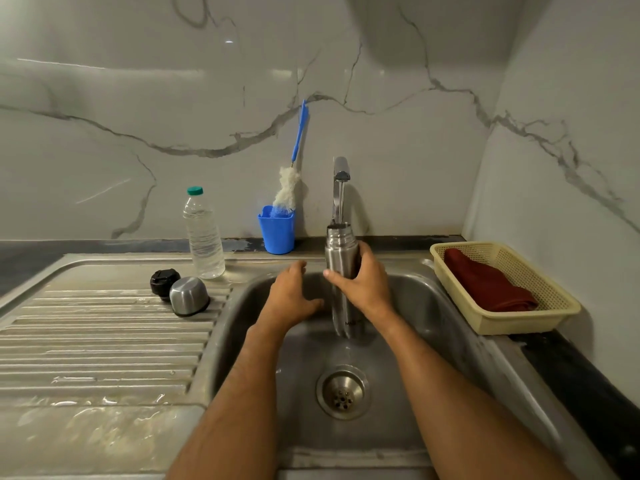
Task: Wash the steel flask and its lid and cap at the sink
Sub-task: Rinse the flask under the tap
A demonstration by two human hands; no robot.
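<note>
Surroundings: I see a clear plastic bottle [203,237] with a green cap standing at the back of the steel drainboard [104,341], left of the basin; it looks nearly full of clear liquid, and any label on it is too faint for me to read.
Lid and cap: the black lid [165,283] and the steel cap [188,296] sit on the drainboard ridges, touching or nearly so, just in front of the bottle and well clear of my hands.
In the way: the tap [340,188] rises behind the basin, and its spout sits directly over the flask's open mouth, with water running down into it.
Blue cup: a blue plastic cup [277,230] stands against the wall left of the tap, holding a bottle brush [291,181] with white bristles and a blue handle that leans on the marble wall.
Basket: a cream plastic basket [554,317] rests on the dark counter right of the sink, with a dark red cloth [488,285] folded inside.
Sink: the basin [426,306] holds the flask and both my hands; the drain strainer [342,391] lies below the flask.
Flask: the steel flask [341,261] stands upright in the basin under the tap, uncapped.
Right hand: my right hand [363,282] grasps the flask around its upper body, thumb across the front.
Left hand: my left hand [291,296] is released, fingers loosely spread, just left of the flask and holding nothing.
Writing: there is dark lettering low on the flask, too blurred for me to read.
</note>
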